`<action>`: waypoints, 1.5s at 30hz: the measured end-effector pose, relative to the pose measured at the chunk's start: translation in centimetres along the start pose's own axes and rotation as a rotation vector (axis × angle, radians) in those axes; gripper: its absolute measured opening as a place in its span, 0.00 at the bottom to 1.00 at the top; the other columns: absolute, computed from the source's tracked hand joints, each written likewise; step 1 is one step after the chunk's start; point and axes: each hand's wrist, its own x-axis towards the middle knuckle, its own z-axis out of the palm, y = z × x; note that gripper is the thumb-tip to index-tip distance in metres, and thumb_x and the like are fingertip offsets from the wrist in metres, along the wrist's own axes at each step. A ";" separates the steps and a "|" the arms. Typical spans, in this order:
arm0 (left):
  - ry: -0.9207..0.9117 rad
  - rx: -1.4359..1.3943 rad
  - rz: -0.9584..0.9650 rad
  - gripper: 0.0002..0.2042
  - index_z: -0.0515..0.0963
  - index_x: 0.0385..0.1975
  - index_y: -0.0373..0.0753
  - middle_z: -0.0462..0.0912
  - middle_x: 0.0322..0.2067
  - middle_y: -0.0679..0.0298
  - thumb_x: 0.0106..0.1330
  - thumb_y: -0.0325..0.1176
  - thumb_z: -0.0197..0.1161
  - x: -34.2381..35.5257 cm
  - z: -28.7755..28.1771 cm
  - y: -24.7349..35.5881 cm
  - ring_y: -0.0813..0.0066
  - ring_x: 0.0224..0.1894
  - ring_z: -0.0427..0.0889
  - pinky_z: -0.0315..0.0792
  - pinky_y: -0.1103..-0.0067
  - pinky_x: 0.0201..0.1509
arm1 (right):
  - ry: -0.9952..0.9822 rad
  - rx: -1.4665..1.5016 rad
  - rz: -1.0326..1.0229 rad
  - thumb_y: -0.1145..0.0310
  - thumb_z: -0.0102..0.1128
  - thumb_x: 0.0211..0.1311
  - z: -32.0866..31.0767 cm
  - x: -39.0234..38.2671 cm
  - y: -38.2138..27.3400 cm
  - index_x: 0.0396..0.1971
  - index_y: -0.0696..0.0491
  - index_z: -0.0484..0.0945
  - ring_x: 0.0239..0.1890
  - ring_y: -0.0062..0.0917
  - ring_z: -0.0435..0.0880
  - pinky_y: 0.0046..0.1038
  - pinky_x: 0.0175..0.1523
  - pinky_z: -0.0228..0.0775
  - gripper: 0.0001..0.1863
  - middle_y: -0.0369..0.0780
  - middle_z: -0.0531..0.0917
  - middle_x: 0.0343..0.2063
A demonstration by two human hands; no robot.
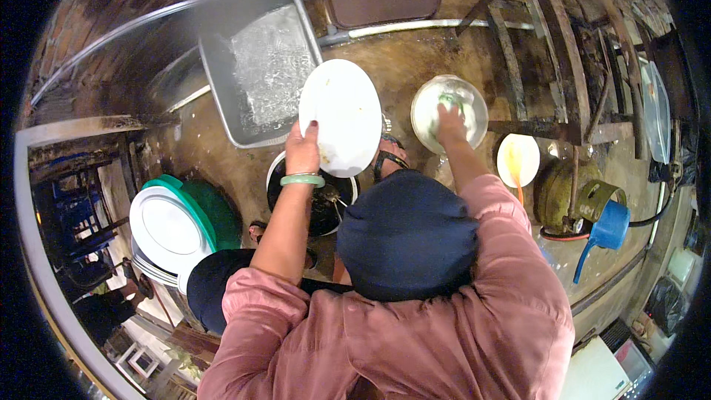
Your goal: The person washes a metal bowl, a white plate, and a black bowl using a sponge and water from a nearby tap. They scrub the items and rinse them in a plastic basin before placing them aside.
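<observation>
Here's the left hand (302, 152) gripping a white plate (341, 118) by its near-left edge, thumb on top, the other fingers lost underneath. The plate is up off the floor (396, 52), hiding part of a dark bucket (287, 211). Over to the right hand (451, 127), down in the bowl (420, 124), fingers blurred against something green (447, 98); closed or not, one cannot tell. Toward the floor's far-left corner, the grey tub (221, 104), one corner hazy.

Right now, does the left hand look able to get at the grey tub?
Probably yes: nothing visible blocks the way from the left hand to the near side of the grey tub. But that hand holds a white plate, so it would likely need to bring it along or put it down first.
</observation>
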 end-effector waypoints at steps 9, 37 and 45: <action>0.028 -0.231 -0.080 0.13 0.69 0.40 0.31 0.76 0.32 0.60 0.63 0.33 0.46 1.0 4.5 0.6 0.76 0.32 0.74 0.67 0.80 0.38 | 0.156 0.729 0.287 0.59 0.57 0.49 -2.3 2.0 3.0 0.42 0.59 0.69 0.30 0.32 0.78 0.29 0.36 0.69 0.23 0.45 0.78 0.26; 0.052 0.086 0.100 0.17 0.71 0.35 0.31 0.76 0.30 0.49 0.62 0.41 0.45 2.3 5.1 5.1 0.57 0.33 0.75 0.65 0.72 0.39 | 0.277 0.318 -0.445 0.62 0.41 0.58 -13.8 3.7 -15.9 0.59 0.53 0.48 0.61 0.48 0.43 0.45 0.61 0.38 0.29 0.50 0.46 0.59; 0.071 0.106 -0.122 0.15 0.72 0.36 0.32 0.75 0.34 0.45 0.59 0.38 0.46 0.6 2.0 -2.0 0.49 0.39 0.73 0.64 0.67 0.43 | 0.022 0.154 -0.345 0.63 0.42 0.55 -6.7 1.3 -17.5 0.56 0.49 0.57 0.59 0.41 0.52 0.34 0.61 0.46 0.26 0.49 0.56 0.57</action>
